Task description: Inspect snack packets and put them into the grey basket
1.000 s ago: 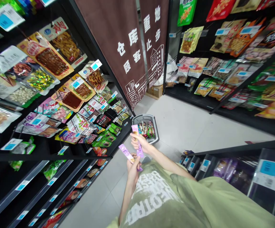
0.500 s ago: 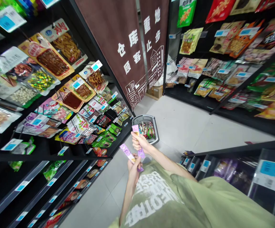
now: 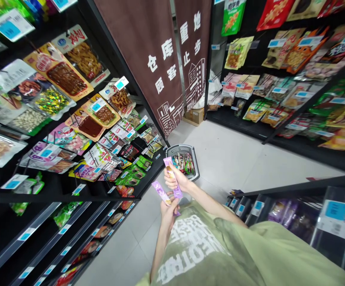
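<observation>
My right hand [image 3: 176, 178] is closed around a slim purple snack packet [image 3: 167, 161], whose ends show above and below the fingers. Close below it, my left hand [image 3: 169, 209] pinches a second purple packet [image 3: 160, 192], slanting up and to the left. The two hands nearly meet; whether they touch is hard to tell. Just beyond the right hand, a grey shopping basket [image 3: 197, 167] stands on the floor with many small colourful packs inside.
Shelves of hanging snack bags [image 3: 68, 75] line the left, with tiered black racks [image 3: 41, 246] below. More snack shelves [image 3: 280, 87] stand at the right. A brown curtain [image 3: 148, 35] hangs ahead beside a cardboard box [image 3: 194, 116]. Price-tagged bins [image 3: 257, 206] sit near my right arm.
My right hand has shifted slightly, turning its packet a little to the left. The left hand's packet has tilted slightly. Both packets are still held, and the basket stays in place.
</observation>
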`<state>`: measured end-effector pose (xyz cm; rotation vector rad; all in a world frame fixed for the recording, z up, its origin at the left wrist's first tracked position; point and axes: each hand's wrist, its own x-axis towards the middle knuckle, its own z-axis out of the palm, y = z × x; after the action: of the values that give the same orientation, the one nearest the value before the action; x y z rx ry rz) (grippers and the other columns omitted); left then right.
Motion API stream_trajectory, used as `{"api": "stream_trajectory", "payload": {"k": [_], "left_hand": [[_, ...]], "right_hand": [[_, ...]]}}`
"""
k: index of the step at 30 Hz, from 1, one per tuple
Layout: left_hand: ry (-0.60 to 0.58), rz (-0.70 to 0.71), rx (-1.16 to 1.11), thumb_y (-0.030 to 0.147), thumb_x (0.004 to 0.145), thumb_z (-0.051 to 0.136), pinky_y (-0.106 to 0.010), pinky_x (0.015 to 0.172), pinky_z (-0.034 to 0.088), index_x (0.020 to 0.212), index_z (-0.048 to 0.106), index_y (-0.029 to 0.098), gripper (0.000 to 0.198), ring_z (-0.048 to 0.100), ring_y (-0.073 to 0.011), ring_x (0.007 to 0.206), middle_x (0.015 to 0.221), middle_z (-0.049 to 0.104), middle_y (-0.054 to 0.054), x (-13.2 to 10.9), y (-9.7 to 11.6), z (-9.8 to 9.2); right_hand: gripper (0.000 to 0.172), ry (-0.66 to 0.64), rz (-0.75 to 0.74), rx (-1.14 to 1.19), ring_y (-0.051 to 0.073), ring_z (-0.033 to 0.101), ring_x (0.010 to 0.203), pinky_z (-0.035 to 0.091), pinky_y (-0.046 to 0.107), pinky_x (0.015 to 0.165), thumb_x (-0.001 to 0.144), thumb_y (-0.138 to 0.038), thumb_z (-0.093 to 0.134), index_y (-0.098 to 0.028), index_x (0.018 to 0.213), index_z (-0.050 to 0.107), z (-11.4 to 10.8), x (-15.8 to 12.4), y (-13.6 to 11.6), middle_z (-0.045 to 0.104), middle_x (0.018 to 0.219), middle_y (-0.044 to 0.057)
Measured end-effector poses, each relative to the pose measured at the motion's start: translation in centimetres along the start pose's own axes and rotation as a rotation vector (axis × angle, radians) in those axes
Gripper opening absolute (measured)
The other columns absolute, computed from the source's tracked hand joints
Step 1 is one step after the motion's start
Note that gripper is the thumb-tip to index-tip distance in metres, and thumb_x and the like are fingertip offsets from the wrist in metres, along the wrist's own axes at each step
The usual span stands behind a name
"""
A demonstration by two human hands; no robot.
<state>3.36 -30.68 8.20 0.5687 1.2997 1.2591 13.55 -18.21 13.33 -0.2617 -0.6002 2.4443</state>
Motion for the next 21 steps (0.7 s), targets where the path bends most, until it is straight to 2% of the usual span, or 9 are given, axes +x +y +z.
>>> {"api": "stream_trajectory", "payload": {"k": [3,7,10,12,15,17,19,21], "left_hand": [[0.034,0.014,0.006,0.033,0.064,0.085,-0.018,0.045,0.04,0.099,0.052,0.017,0.051,0.034,-0.0005,0.032,0.055,0.061,0.008,0.0,0.1,0.1],[0.09,0.045,-0.005,0.036,0.067,0.084,-0.02,0.049,0.042,0.096,0.054,0.017,0.046,0.034,-0.0013,0.034,0.049,0.049,0.012,0.0,0.4,0.2],[0.127,0.069,-0.019,0.034,0.065,0.085,-0.019,0.048,0.04,0.097,0.054,0.017,0.047,0.035,-0.0004,0.035,0.054,0.053,0.011,-0.1,0.7,0.3],[0.132,0.083,-0.027,0.033,0.064,0.085,-0.018,0.047,0.038,0.095,0.054,0.017,0.047,0.034,0.0005,0.036,0.056,0.054,0.011,-0.2,0.9,0.3],[0.12,0.092,-0.039,0.034,0.067,0.083,-0.017,0.045,0.037,0.095,0.053,0.017,0.044,0.031,0.0001,0.034,0.048,0.046,0.013,-0.4,1.3,0.6],[0.11,0.067,-0.045,0.037,0.072,0.079,-0.018,0.041,0.035,0.098,0.053,0.018,0.042,0.027,-0.0013,0.031,0.043,0.04,0.014,-0.4,1.5,0.8],[0.106,0.014,-0.05,0.038,0.075,0.074,-0.019,0.037,0.035,0.102,0.052,0.018,0.041,0.027,-0.0028,0.028,0.043,0.044,0.013,-0.5,1.5,0.9],[0.093,-0.048,-0.055,0.035,0.075,0.071,-0.021,0.036,0.037,0.105,0.051,0.017,0.04,0.03,-0.0039,0.027,0.051,0.057,0.009,-0.6,1.4,0.9]], "right_hand": [[0.053,0.047,-0.037,0.003,0.005,0.016,0.036,0.016,0.017,0.035,0.086,-0.071,0.047,-0.022,0.066,0.042,-0.1,0.2,0.2,0.028,0.042,-0.011],[0.039,0.139,-0.141,-0.04,0.006,0.029,0.038,0.026,0.018,0.038,0.083,-0.055,0.063,-0.02,0.071,0.05,-0.6,0.7,0.6,0.037,0.045,-0.011],[0.032,0.228,-0.185,-0.168,0.007,0.043,0.043,0.039,0.019,0.043,0.078,-0.046,0.072,-0.018,0.078,0.057,-0.9,0.9,0.8,0.05,0.053,-0.007],[0.031,0.247,-0.196,-0.291,0.009,0.054,0.052,0.047,0.021,0.05,0.076,-0.044,0.075,-0.016,0.084,0.062,-1.0,1.0,0.8,0.062,0.065,-0.002],[0.034,0.181,-0.172,-0.455,0.012,0.063,0.067,0.054,0.023,0.06,0.075,-0.041,0.077,-0.015,0.094,0.067,-1.0,0.8,1.0,0.07,0.086,0.005],[0.038,0.119,-0.125,-0.524,0.012,0.064,0.067,0.054,0.023,0.059,0.076,-0.042,0.076,-0.015,0.101,0.068,-1.1,0.7,1.2,0.071,0.092,0.006],[0.041,0.066,-0.076,-0.564,0.011,0.062,0.058,0.051,0.021,0.052,0.079,-0.044,0.073,-0.014,0.106,0.067,-1.2,0.6,1.4,0.07,0.087,0.004],[0.042,0.022,-0.042,-0.585,0.008,0.056,0.049,0.047,0.02,0.046,0.081,-0.045,0.071,-0.014,0.108,0.067,-1.4,0.6,1.6,0.067,0.078,0.001]]}}
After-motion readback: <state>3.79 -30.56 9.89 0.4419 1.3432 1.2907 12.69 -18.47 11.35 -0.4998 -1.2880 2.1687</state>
